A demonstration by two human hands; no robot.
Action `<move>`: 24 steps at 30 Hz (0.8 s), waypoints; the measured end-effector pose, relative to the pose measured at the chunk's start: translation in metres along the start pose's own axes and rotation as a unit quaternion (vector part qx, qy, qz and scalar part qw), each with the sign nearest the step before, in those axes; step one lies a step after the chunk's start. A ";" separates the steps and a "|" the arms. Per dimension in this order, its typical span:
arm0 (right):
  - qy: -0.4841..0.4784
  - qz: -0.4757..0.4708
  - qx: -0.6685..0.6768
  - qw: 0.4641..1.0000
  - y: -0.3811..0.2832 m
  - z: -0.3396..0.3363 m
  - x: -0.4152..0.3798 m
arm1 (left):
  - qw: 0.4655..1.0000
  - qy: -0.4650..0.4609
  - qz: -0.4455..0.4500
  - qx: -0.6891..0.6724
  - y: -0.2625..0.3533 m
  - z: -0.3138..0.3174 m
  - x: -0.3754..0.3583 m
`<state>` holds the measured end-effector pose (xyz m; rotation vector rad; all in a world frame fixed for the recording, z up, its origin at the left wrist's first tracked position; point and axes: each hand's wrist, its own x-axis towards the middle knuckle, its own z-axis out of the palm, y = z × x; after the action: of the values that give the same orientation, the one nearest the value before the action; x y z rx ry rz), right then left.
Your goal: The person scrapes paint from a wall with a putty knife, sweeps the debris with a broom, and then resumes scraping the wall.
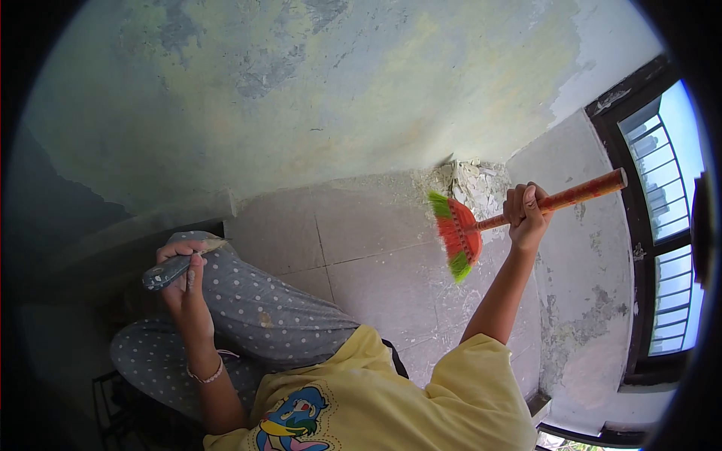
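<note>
My right hand (526,216) grips the orange handle of a small broom (460,234) with orange and green bristles. The bristles rest on the tiled floor (376,255) beside a heap of paint flakes and debris (475,186) in the corner. My left hand (183,279) holds a scraper (174,266) with a dark handle, its blade pointing toward the wall, above my raised knee in grey dotted trousers (263,312).
A peeling, patchy wall (301,90) rises ahead and another wall (587,255) stands on the right. A dark-framed window with bars (662,195) is at the far right. My yellow shirt (391,398) fills the bottom of the view.
</note>
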<state>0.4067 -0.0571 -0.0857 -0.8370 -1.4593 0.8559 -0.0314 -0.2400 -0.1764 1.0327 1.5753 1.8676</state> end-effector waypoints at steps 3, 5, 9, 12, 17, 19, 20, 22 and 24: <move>0.030 -0.008 0.070 0.997 -0.026 0.031 0.002 | 1.000 -0.005 -0.005 -0.016 0.014 -0.007 0.012; 0.032 -0.005 0.121 0.992 -0.025 0.058 0.002 | 0.999 -0.020 0.014 -0.044 0.022 -0.009 0.022; 0.057 0.040 0.252 0.965 0.011 0.124 0.008 | 0.997 -0.044 0.029 -0.050 0.028 -0.011 0.037; 0.106 0.105 0.316 0.937 0.055 0.188 0.008 | 0.996 -0.076 0.031 -0.045 0.035 -0.014 0.040; 0.237 0.152 0.303 0.910 0.105 0.240 0.009 | 0.996 -0.091 0.001 -0.026 0.041 -0.031 0.044; 0.264 0.138 0.252 0.921 0.094 0.230 0.022 | 0.996 -0.085 -0.013 -0.015 0.043 -0.038 0.048; 0.294 0.117 0.200 0.927 0.090 0.218 0.029 | 0.996 -0.085 -0.023 -0.005 0.043 -0.040 0.049; 0.317 0.086 0.161 0.931 0.093 0.187 0.039 | 0.997 -0.071 -0.030 -0.021 0.041 -0.042 0.054; 0.347 0.059 0.108 0.930 0.089 0.157 0.044 | 0.997 -0.056 -0.034 -0.039 0.042 -0.041 0.059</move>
<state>0.2488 0.0176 -0.1498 -0.9387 -0.6864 0.6900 -0.0947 -0.2282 -0.1239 1.0167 1.4444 1.7799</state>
